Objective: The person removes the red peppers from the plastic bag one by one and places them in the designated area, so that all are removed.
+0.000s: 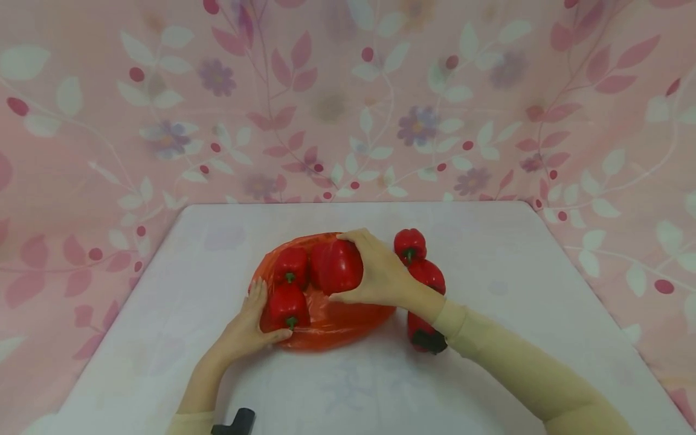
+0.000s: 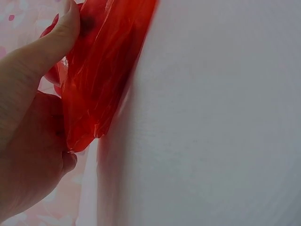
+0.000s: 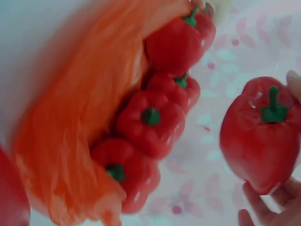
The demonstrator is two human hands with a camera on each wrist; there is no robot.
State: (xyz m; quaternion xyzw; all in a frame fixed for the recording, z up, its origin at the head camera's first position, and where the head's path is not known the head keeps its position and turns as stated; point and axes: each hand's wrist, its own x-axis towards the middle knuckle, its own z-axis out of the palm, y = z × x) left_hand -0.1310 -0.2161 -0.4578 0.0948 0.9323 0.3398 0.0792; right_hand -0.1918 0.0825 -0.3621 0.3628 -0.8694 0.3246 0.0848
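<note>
My right hand (image 1: 383, 272) grips a red bell pepper (image 1: 346, 267) above an orange plastic bag (image 1: 337, 329). In the right wrist view that pepper's green stem (image 3: 274, 110) faces the camera, with fingertips (image 3: 277, 200) around its side. My left hand (image 1: 250, 323) holds the bag's left edge, thumb at the front; in the left wrist view the thumb (image 2: 59, 40) lies against the thin plastic (image 2: 101, 80). Red peppers (image 1: 292, 264) sit at the bag's opening beside the left hand, one nearer pepper (image 1: 288, 304) close to the thumb.
Right of the bag, more red peppers stand in a row: a far one (image 1: 410, 243), a middle one (image 1: 428, 275) partly behind the right wrist, and a near one (image 1: 418, 323) partly covered by a dark wrist device (image 1: 429, 341). A white table (image 1: 500, 290) meets floral cloth (image 1: 348, 109) behind.
</note>
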